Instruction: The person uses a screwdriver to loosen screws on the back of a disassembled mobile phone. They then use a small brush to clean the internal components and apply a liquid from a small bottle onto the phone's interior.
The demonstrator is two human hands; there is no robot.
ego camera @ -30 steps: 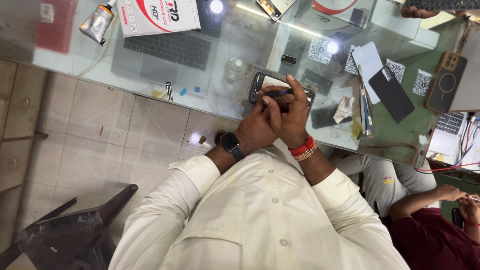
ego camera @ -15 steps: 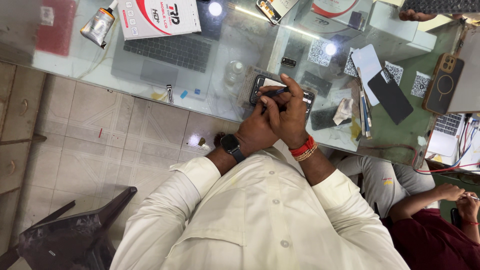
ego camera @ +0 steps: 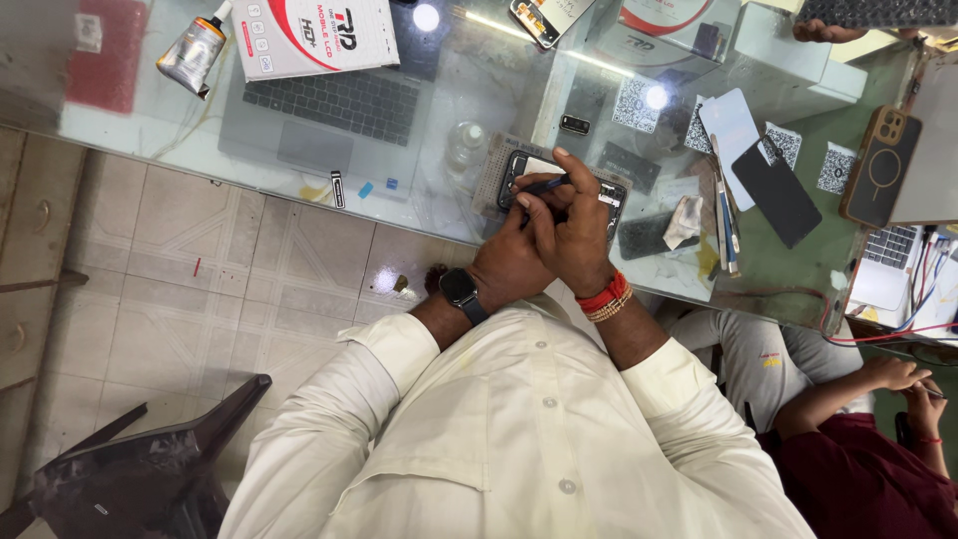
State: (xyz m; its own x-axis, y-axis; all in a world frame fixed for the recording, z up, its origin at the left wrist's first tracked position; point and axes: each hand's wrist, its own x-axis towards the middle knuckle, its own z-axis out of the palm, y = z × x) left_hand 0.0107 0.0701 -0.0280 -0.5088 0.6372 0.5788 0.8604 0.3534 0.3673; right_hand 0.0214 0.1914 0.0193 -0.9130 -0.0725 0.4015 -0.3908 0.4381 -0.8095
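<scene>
Both hands meet over an opened phone (ego camera: 559, 185) lying on a small mat near the front edge of the glass bench (ego camera: 299, 170). Right hand (ego camera: 574, 235): fingers curled tight round a thin dark tool (ego camera: 547, 186), tip resting on the phone. Left hand (ego camera: 514, 260): tucked against the right, fingers bent down at the phone's near edge; actual grip on it cannot be told. Glue tube (ego camera: 195, 55) at the far left corner; white box (ego camera: 314, 35) beside it.
</scene>
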